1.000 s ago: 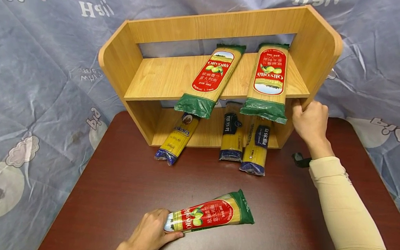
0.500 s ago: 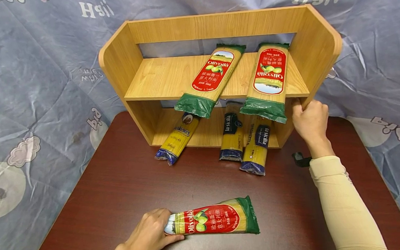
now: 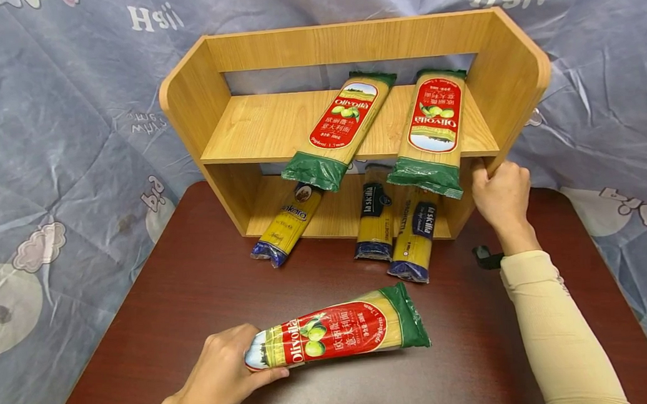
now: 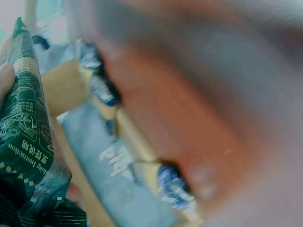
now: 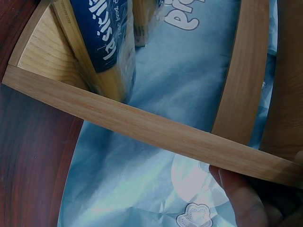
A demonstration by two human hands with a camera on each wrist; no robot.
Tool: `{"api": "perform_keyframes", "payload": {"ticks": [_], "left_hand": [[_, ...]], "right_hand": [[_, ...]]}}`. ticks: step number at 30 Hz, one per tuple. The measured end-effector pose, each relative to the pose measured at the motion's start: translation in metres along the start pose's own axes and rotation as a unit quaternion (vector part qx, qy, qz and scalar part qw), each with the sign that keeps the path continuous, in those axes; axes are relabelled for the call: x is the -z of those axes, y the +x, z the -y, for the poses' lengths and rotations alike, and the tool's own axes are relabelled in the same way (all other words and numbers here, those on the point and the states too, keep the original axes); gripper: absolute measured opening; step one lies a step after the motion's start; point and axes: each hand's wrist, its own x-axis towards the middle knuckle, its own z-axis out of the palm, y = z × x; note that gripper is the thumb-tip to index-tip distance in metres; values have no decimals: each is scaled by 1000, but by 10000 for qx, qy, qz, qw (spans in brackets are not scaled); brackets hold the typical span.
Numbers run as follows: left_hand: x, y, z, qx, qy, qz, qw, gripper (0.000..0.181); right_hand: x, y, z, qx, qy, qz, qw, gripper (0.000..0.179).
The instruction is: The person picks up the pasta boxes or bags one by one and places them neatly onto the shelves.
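Observation:
My left hand (image 3: 222, 368) grips one end of an Olivoilà spaghetti packet (image 3: 338, 332), red label up, its green end pointing right over the front of the table. In the left wrist view, the printed green back of this spaghetti packet (image 4: 26, 118) fills the left side, with fingertips at its edges. My right hand (image 3: 503, 195) holds the right side panel of a wooden shelf (image 3: 340, 41), just below the middle board. The right wrist view shows the fingers (image 5: 241, 196) against the panel edge (image 5: 142, 130); the rest of that hand is mostly out of frame.
Two more Olivoilà packets (image 3: 345, 116) (image 3: 436, 116) lie on the upper board, overhanging its front. Below, one yellow packet (image 3: 288, 223) rests at left and two La Sicilia packets (image 3: 372, 223) (image 3: 413, 239) at right, sticking out. A black strap (image 3: 486, 257) lies near the right forearm.
The held packet dips slightly, then rises with its green end lifting, as my left hand shifts a little left. My right hand and the shelf stay in place.

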Motion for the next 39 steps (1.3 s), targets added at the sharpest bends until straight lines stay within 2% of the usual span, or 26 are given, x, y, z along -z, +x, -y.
{"api": "perform_keyframes", "payload": {"ticks": [11, 19, 23, 30, 39], "left_hand": [[50, 14, -9, 802, 410, -162, 9958, 50], [81, 23, -6, 809, 522, -700, 9929, 50], [95, 25, -6, 1026, 327, -985, 9893, 48], [119, 28, -4, 2025, 143, -1217, 9716, 45], [145, 36, 6, 2950, 164, -1322, 9462, 37]], "right_hand": [[1, 0, 1, -21, 17, 38, 10000, 45], [0, -1, 1, -20, 22, 16, 10000, 45], [0, -2, 0, -45, 8, 42, 10000, 46], [0, -2, 0, -95, -6, 38, 9999, 46], [0, -1, 1, -62, 9, 14, 10000, 46]]}}
